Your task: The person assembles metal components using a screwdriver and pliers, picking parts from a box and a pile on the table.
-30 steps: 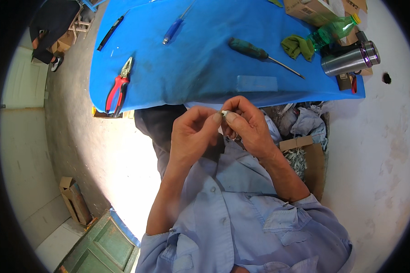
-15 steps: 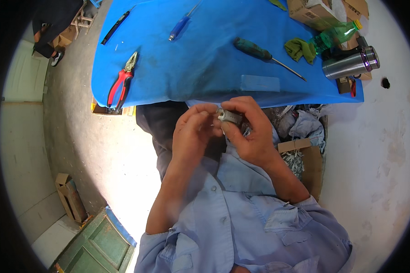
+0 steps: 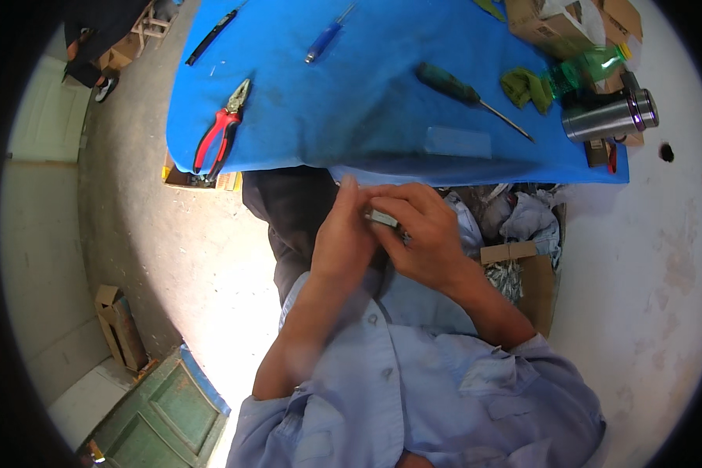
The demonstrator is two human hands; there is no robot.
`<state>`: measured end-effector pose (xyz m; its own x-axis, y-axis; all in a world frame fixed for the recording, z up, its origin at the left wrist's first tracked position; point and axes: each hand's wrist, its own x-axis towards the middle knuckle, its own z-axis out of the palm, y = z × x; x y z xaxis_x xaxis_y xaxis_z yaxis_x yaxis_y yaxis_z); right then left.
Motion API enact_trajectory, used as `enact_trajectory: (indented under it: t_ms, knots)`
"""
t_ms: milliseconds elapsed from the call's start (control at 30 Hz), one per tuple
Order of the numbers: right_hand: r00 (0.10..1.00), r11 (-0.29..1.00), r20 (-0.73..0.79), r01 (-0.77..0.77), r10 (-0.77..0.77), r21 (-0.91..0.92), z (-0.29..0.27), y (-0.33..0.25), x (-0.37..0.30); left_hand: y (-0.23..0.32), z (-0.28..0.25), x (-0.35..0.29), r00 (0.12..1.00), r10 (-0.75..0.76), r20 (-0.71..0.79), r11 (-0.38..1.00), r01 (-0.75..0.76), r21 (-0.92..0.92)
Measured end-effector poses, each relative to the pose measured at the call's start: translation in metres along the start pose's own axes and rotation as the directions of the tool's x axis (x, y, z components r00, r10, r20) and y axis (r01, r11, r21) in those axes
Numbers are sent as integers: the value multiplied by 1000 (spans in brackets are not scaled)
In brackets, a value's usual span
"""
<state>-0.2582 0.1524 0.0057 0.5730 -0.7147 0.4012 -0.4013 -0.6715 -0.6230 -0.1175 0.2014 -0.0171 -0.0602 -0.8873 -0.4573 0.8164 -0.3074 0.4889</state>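
My right hand (image 3: 427,238) grips a small silver metal cylinder that looks like a small electric motor (image 3: 383,218), pinched between thumb and fingers over my lap. Only a short strip of its casing shows between the fingers. My left hand (image 3: 345,234) is turned edge-on, its palm side against the motor's left end and the right fingertips. Its thumb points up toward the table edge. The other left fingers are hidden and slightly blurred, so I cannot see whether they hold anything.
On the blue-covered table (image 3: 351,109) lie red-handled pliers (image 3: 222,134), a blue screwdriver (image 3: 321,43), a black pen-like tool (image 3: 212,37) and a green-handled screwdriver (image 3: 448,83). A steel flask (image 3: 608,117), green bottle (image 3: 585,70) and green cloth (image 3: 526,88) stand right. An open carton (image 3: 537,285) sits below.
My left hand has turned from a fingertip pinch at the motor's end to edge-on with its palm against it. The motor is now more covered. The view has shifted slightly.
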Motion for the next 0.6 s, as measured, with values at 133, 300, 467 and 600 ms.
enact_trajectory:
  t_ms: [133, 300, 467, 600]
  knots:
    - [978, 979, -190, -41, 80, 202, -13, -20, 0, 11, 0, -2, 1000, 18, -18, 999, -19, -35]
    - [999, 999, -36, -6, 5, -37, 2, -5, -4, 12, 8, -5, 999, 35, -28, 999, -35, -18]
    - [990, 983, -98, -85, 102, 165, 5, -8, -7, 4, -11, -7, 1000, -9, 12, 996, 10, -88]
    - [985, 973, -91, -124, 144, 194, -1, -7, -2, 8, -11, -5, 1000, 19, 2, 997, -19, -73]
